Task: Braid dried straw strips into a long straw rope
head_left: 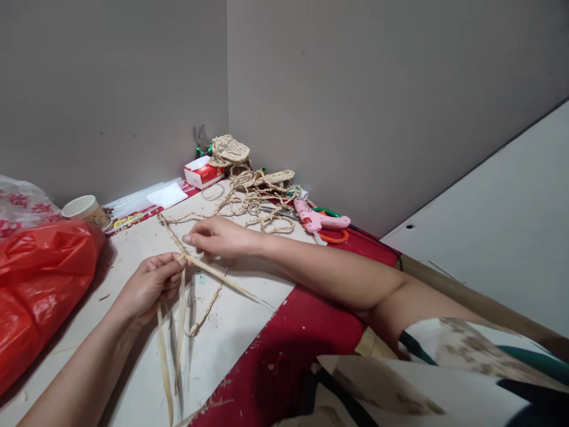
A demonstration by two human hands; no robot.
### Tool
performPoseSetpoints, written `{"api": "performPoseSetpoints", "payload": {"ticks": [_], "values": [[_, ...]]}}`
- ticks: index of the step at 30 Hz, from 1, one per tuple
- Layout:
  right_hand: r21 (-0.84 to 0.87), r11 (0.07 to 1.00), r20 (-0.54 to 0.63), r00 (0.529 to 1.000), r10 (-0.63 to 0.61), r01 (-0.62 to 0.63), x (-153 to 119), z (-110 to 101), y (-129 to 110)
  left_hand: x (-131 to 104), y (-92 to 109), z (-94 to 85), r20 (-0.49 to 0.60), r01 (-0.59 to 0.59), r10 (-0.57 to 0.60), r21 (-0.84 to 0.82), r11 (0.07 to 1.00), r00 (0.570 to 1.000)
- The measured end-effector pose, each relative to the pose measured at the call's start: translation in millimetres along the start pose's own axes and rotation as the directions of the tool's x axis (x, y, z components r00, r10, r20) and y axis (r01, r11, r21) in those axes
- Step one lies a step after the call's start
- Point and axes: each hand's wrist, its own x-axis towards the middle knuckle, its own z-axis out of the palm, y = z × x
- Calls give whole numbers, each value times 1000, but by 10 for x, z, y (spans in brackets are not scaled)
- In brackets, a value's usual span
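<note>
My left hand (155, 281) pinches a straw-coloured braid (174, 237) where its loose strands part. One flat, pale strand (222, 276) runs off to the lower right and tapers to a point. Other strands (180, 332) hang below the left hand over the white board. Just right of the braid is my right hand (220, 237), its fingers loosely curved and a fingertip close to the braid. No strand shows between those fingers, though their undersides are partly hidden. A thin finished length of braid (208, 308) lies on the board below the right hand.
Tangled braided cord (244, 196) and coiled woven pieces (230, 150) lie at the back. Nearby are a red and white box (203, 172), a pink glue gun (317, 218) and orange-handled scissors (335, 237). A paper cup (82, 209) and red plastic bag (48, 290) stand left.
</note>
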Motion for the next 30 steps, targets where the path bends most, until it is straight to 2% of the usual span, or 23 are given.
{"api": "performPoseSetpoints", "payload": {"ticks": [1, 3, 4, 5, 9, 11, 13, 16, 18, 22, 24, 27, 30], "values": [[97, 994, 99, 994, 46, -56, 18, 57, 32, 5, -10, -3, 2, -4, 4, 8, 1000, 1000], [225, 954, 297, 946, 128, -199, 35, 163, 83, 20, -34, -16, -5, -15, 15, 32, 999, 1000], [242, 938, 342, 927, 155, -246, 40, 198, 103, 26, -44, -24, -9, -18, 19, 47, 999, 1000], [238, 937, 351, 922, 163, -256, 44, 215, 123, 32, -52, -31, -7, -19, 19, 65, 998, 1000], [184, 970, 353, 932, 86, -160, 87, 166, 211, 33, -44, -35, 35, -20, 14, 173, 985, 999], [219, 957, 416, 905, 86, -192, 111, 142, 250, 22, -25, -20, 12, -29, 27, 264, 964, 1000], [296, 914, 452, 884, 121, -276, 125, 156, 273, 6, -3, -4, -30, -43, 59, 384, 922, 998], [427, 813, 434, 878, 200, -396, 124, 230, 263, -33, 47, 7, -37, -96, 145, 584, 806, 989], [492, 754, 388, 885, 257, -435, 109, 288, 231, -74, 90, 10, -29, -117, 199, 724, 680, 979], [586, 705, 280, 916, 287, -399, 62, 381, 152, -168, 123, 61, -59, -36, 268, 941, 338, 962], [619, 677, 255, 917, 305, -398, 36, 415, 119, -198, 79, 114, -80, 6, 303, 971, 237, 949], [645, 613, 299, 889, 347, -456, 3, 443, 85, -222, -44, 212, -119, 36, 380, 975, 218, 917], [653, 560, 357, 859, 367, -510, -14, 437, 60, -266, -130, 310, -149, 26, 404, 956, 293, 903]]}}
